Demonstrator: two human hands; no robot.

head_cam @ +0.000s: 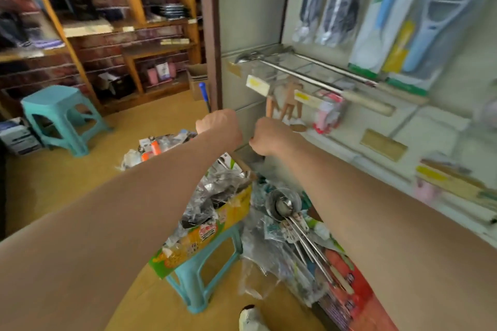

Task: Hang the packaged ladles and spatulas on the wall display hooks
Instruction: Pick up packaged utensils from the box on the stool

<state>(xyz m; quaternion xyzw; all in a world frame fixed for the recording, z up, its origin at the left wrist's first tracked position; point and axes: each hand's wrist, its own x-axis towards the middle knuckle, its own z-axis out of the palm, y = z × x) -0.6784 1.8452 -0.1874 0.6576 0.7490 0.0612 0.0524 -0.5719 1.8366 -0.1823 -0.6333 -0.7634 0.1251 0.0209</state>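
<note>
Box (238, 208) holds wrapped utensils (215, 185); left hand (219, 126) fingers grip blue handle (202, 88); right hand (270, 137) fingers curled, hold unclear.

Packaged spatulas (376, 21) hang high right; bundled steel ladles (285, 207) lie below.

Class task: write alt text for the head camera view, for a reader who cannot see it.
Two bare arms reach toward a wall display of packaged utensils; the left hand grips a blue-handled tool, the right hand is curled beside it. Below, a crammed box sits on a teal stool.
</note>
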